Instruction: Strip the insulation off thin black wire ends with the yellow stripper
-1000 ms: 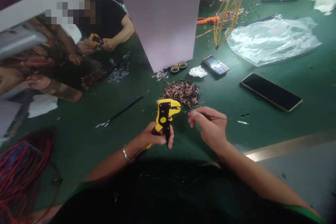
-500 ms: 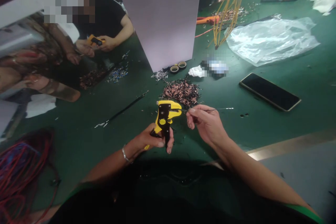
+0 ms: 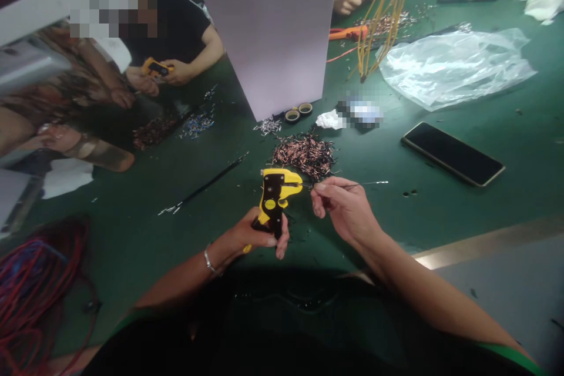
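Note:
My left hand [image 3: 264, 234] is wrapped round the handles of a yellow and black wire stripper [image 3: 274, 195], its jaws pointing right. My right hand [image 3: 337, 202] pinches a thin dark wire [image 3: 374, 183]; one end reaches the stripper's jaws and the other, with a silvery tip, sticks out to the right. Just beyond both hands lies a heap of copper-coloured and black wire scraps [image 3: 305, 154]. Whether the wire end sits inside the jaws is too small to tell.
Black wires [image 3: 207, 183] lie left of the stripper, a phone [image 3: 453, 154] right. Behind are tape rolls [image 3: 292, 115], silvery pieces [image 3: 268, 126], a grey panel [image 3: 282, 29] and a plastic bag [image 3: 458, 67]. Red cables [image 3: 39, 282] are near left; other people's hands work across the table.
The stripper and both my hands have shifted slightly left, and its jaws look more closed. Beyond the panel, another person's hands have come further into view at the top.

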Action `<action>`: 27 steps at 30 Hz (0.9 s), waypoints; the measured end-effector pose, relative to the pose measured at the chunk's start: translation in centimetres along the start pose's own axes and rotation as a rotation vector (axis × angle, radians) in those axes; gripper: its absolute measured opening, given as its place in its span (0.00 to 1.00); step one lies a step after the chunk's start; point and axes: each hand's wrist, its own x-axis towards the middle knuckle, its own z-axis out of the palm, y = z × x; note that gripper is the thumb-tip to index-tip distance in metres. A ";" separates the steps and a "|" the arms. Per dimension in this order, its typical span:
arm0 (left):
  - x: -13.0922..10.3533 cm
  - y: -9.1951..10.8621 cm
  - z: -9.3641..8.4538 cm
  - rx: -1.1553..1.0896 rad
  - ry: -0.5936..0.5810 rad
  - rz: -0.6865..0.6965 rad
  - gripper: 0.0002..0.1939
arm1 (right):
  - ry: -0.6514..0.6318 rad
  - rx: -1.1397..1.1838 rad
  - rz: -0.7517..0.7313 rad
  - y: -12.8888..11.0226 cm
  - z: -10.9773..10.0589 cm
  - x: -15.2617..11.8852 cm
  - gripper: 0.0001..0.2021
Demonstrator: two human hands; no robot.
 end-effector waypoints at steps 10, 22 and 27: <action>-0.2 -0.2 0.7 0.026 0.075 0.007 0.12 | -0.008 0.037 0.028 -0.1 0.0 0.1 0.07; -0.6 -1.2 1.2 0.119 0.302 0.060 0.14 | -0.037 0.030 0.078 0.2 -0.2 0.5 0.07; -0.6 -0.6 1.3 0.096 0.200 0.018 0.14 | -0.040 0.036 0.072 0.3 -0.2 0.6 0.08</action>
